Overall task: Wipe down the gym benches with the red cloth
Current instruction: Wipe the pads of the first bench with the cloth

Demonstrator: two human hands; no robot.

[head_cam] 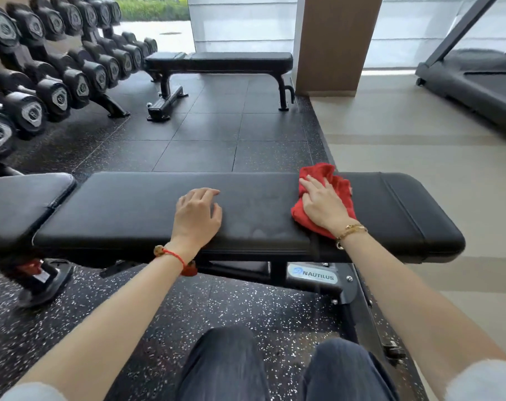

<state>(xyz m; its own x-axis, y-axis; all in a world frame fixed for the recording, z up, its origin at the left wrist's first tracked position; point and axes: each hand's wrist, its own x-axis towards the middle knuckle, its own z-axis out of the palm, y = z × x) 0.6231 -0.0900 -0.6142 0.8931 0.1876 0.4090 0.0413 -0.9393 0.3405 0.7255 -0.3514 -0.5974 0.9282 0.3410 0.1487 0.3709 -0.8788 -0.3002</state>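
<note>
The right hand point(322, 205) lies with its fingers point(308, 185) spread flat on the red cloth point(340, 185), pressing it onto the black padded worktop point(254, 209) right of the frame's center. The left hand point(198, 212) rests bare on the same pad at center, fingers loosely curled, holding nothing. A second bench point(220, 60) stands at upper center, beside the dumbbell rack point(57, 68) at upper left.

The person wears pale grey sleeves pushed up and dark blue trousers point(225, 366). A red cord bracelet point(175, 257) circles the left wrist. A gold bangle point(350, 230) circles the right.
</note>
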